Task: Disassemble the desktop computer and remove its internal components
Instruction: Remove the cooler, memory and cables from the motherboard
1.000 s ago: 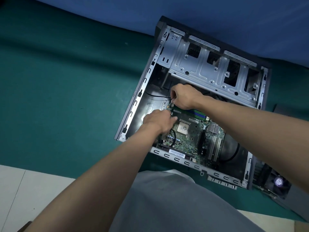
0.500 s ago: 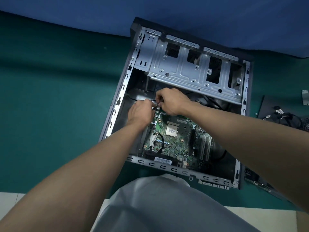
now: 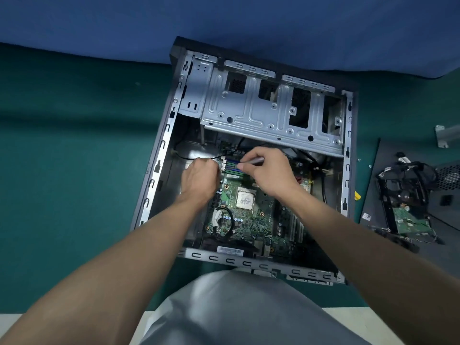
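From the head camera, the open computer case (image 3: 159, 158) lay on the green desk (image 3: 74, 150), with its motherboard (image 3: 249, 220) still inside. The left hand (image 3: 199, 178) curled its fingers around a black cable (image 3: 185, 158) at the board's far-left corner. The right hand (image 3: 270, 173) pinched a slim grey tool (image 3: 252, 160) over the memory slots (image 3: 231, 169).

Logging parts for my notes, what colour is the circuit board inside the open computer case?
The circuit board is green, seen best in the head view.

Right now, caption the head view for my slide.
Opened case: left hand at a black cable, right hand holding a grey tool over the motherboard.
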